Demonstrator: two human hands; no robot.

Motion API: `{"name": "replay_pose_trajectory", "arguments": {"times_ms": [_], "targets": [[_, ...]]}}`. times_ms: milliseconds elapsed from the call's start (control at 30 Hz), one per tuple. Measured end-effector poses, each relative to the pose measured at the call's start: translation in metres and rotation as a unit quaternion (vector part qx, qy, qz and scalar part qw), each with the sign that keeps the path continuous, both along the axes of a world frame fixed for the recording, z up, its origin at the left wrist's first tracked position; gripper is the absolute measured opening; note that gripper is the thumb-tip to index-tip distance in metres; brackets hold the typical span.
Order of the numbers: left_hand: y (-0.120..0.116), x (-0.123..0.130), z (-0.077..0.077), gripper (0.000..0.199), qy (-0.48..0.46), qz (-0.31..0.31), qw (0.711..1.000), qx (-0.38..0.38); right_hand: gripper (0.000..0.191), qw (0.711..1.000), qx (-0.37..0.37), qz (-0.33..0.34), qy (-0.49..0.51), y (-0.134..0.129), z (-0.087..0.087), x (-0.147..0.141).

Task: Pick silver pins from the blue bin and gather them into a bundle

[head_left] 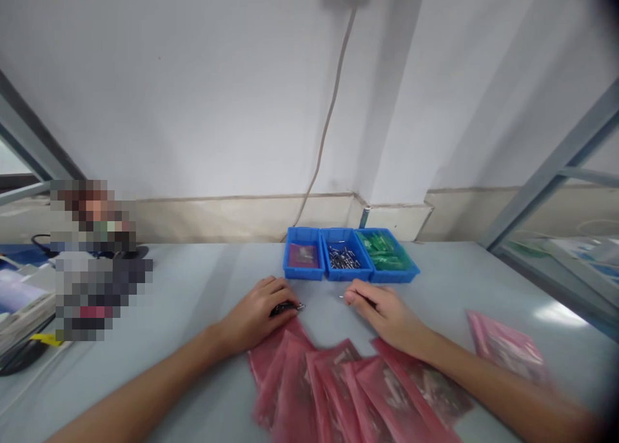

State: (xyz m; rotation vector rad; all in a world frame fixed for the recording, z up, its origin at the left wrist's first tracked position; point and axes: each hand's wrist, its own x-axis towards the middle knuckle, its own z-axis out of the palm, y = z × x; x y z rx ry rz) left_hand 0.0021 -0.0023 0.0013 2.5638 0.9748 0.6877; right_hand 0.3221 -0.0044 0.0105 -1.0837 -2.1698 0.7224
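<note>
My left hand [258, 313] is curled over several small metal pins [286, 308], their shiny ends poking out past the fingertips. Opposite it, my right hand [382, 307] pinches one small metal pin [342, 296] between thumb and finger; only its tip shows. Pink plastic bags [333, 382] lie fanned out and overlapping below both hands, with small parts dimly visible inside some. Beyond my hands, a blue bin [343, 276] contains many loose metal pins. My left wrist rests near the leftmost bag, and my right forearm passes over the rightmost of the fan.
Left of the pins stands a blue bin [304, 275] with a pink bag inside; right of them, another blue bin [395, 277] holds green packets [384, 249]. A separate pink bag [507, 346] lies at right. Cables and equipment, plus a blurred-out patch, occupy the left side.
</note>
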Motion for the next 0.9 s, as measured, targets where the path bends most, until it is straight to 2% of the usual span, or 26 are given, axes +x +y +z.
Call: {"name": "replay_pose_trajectory", "arguments": {"times_ms": [167, 300, 433, 500, 767, 900], "targets": [[0.0006, 0.0001, -0.0008, 0.011, 0.006, 0.001, 1.000, -0.001, 0.031, 0.996, -0.077, -0.005, 0.036, 0.0007, -0.0035, -0.0002], [0.0007, 0.0002, -0.0005, 0.012, 0.005, -0.002, 1.000, -0.001, 0.028, 0.993, -0.082, 0.011, 0.088, 0.0036, -0.0063, -0.0022], [0.0006, -0.0001, -0.0011, 0.011, 0.006, 0.000, 1.000, 0.001, 0.029, 0.969, -0.199, 0.022, 0.145, 0.0058, -0.0072, -0.0042], [0.0006, -0.0002, -0.0016, 0.011, 0.007, 0.000, 1.000, 0.001, 0.032, 0.960, -0.230, 0.016, 0.160, 0.0059, -0.0063, -0.0049], [0.0011, 0.0006, 0.0009, 0.013, 0.011, -0.004, 1.000, 0.001, 0.031, 0.960, -0.180, -0.007, 0.214, 0.0062, -0.0040, -0.0077], [-0.0001, 0.0004, 0.0017, 0.013, 0.012, -0.004, 1.000, -0.001, 0.026, 0.977, -0.122, -0.043, 0.171, 0.0029, 0.0015, -0.0095]]}}
